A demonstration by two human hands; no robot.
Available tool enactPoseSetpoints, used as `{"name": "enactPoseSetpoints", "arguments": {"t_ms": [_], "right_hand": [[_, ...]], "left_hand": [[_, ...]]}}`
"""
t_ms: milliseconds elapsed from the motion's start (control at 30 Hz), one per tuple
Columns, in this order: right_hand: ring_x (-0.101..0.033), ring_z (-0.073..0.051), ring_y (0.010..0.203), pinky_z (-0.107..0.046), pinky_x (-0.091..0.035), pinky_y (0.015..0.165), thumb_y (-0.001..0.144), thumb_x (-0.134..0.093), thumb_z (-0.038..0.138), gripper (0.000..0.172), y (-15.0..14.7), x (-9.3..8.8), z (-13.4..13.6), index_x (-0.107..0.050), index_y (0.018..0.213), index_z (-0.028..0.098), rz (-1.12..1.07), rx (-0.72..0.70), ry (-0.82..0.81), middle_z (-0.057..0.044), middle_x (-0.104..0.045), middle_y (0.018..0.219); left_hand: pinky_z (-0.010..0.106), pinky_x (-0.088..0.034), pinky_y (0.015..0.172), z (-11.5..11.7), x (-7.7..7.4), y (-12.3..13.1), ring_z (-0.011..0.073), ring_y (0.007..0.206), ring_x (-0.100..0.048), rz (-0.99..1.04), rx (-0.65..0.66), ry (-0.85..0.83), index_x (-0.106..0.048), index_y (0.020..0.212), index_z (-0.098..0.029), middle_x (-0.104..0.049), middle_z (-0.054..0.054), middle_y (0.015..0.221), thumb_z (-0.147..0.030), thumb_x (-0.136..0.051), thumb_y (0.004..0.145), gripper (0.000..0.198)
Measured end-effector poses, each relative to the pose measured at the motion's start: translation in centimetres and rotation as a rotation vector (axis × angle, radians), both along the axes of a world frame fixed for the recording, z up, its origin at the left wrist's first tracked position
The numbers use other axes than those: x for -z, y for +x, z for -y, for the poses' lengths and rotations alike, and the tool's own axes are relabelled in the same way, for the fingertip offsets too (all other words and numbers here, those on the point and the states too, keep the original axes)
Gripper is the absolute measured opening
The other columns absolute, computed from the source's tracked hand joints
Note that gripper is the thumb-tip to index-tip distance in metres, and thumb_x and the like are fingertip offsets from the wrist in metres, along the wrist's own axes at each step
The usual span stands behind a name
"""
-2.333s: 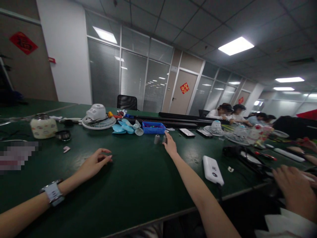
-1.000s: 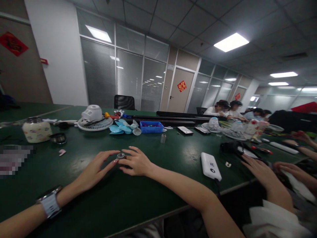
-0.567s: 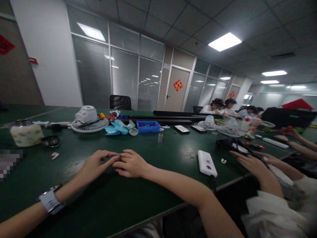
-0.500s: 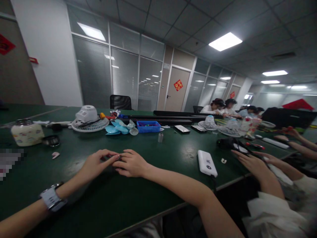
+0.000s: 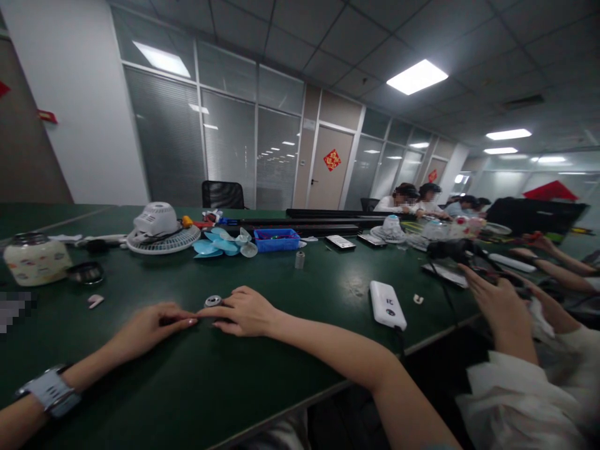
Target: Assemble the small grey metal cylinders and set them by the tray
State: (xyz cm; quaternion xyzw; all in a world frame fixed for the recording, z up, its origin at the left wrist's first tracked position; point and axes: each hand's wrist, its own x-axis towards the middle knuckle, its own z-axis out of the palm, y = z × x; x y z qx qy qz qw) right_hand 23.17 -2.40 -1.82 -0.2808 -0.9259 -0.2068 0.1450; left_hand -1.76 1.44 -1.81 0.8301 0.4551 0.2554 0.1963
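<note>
Head view looks along a dark green table [image 5: 290,294]. The left hand [image 5: 150,324] lies palm down on the table, not far from the near edge, with fingers stretched loosely and gripping nothing; a watch [image 5: 49,392] is on its wrist. The right hand [image 5: 246,312] also lies palm down just beside it, fingers a little spread, and it holds nothing. The fingertips of the two hands almost meet.

A small round metal part [image 5: 213,301] lies flat on the table just beyond these fingertips, close to the right index finger. Whether the finger touches it, I cannot tell.

Further toward the far edge stands a small grey cylinder [image 5: 299,259], upright and well apart from the hands. Behind it are a blue tray [image 5: 276,240], light blue fan blades [image 5: 218,245] and a white fan body [image 5: 159,228] lying on its grille. Toward the left edge stands a cream jar [image 5: 35,261]. A white power bank [image 5: 387,304] lies close to the near edge, on the right. Beyond it, a co-worker's hand [image 5: 497,303] is raised near the right edge of the table.
</note>
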Motion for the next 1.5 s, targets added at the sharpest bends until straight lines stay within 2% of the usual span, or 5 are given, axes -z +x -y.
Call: {"name": "enactPoseSetpoints", "arguments": {"t_ms": [100, 300, 533, 967, 1500], "right_hand": [[-0.059, -0.016, 0.095, -0.032, -0.039, 0.088, 0.097, -0.034, 0.043, 0.050, 0.0, -0.4, 0.4, -0.029, 0.144, 0.028, -0.049, 0.000, -0.073, -0.006, -0.064, 0.113], [-0.059, -0.021, 0.107, -0.036, -0.040, 0.093, 0.085, -0.055, 0.055, 0.080, -0.1, -0.1, 0.3, -0.017, 0.147, 0.022, -0.386, 0.097, -0.332, -0.006, -0.062, 0.121], [-0.063, -0.020, 0.093, -0.032, -0.044, 0.083, 0.082, -0.053, 0.062, 0.055, -0.7, 0.6, -0.4, -0.061, 0.109, 0.016, -0.365, 0.128, -0.332, -0.008, -0.068, 0.102], [-0.060, -0.020, 0.083, -0.034, -0.045, 0.078, 0.077, -0.056, 0.066, 0.052, -0.5, 0.5, 0.2, -0.060, 0.092, 0.016, -0.388, 0.280, -0.276, -0.007, -0.067, 0.090], [-0.057, -0.026, 0.095, -0.041, -0.044, 0.085, 0.083, -0.051, 0.060, 0.051, -0.3, 0.7, 0.3, -0.055, 0.105, 0.014, -0.401, 0.403, -0.285, -0.013, -0.064, 0.101]], "left_hand": [[0.031, -0.049, 0.075, -0.8, 0.7, -0.1, 0.0232, 0.083, -0.064, -0.091, 0.173, -0.079, -0.077, 0.089, -0.032, -0.070, 0.003, 0.085, -0.059, -0.056, 0.075, 0.037], [0.030, -0.047, 0.076, -1.2, 1.1, -0.3, 0.0220, 0.084, -0.060, -0.122, 0.161, -0.028, -0.075, 0.097, -0.034, -0.067, 0.004, 0.086, -0.057, -0.051, 0.080, 0.038], [0.031, -0.047, 0.082, -0.4, 0.7, 0.2, 0.0220, 0.088, -0.060, -0.149, 0.147, 0.031, -0.076, 0.093, -0.035, -0.068, 0.004, 0.091, -0.059, -0.052, 0.079, 0.037], [0.031, -0.049, 0.076, -1.2, 1.0, -0.7, 0.0238, 0.087, -0.063, -0.108, 0.095, -0.030, -0.076, 0.095, -0.034, -0.070, 0.005, 0.093, -0.061, -0.055, 0.075, 0.039], [0.035, -0.053, 0.078, -0.8, 1.1, -0.4, 0.0283, 0.097, -0.066, 0.015, 0.050, -0.105, -0.070, 0.109, -0.028, -0.073, 0.006, 0.105, -0.064, -0.063, 0.067, 0.056]]}}
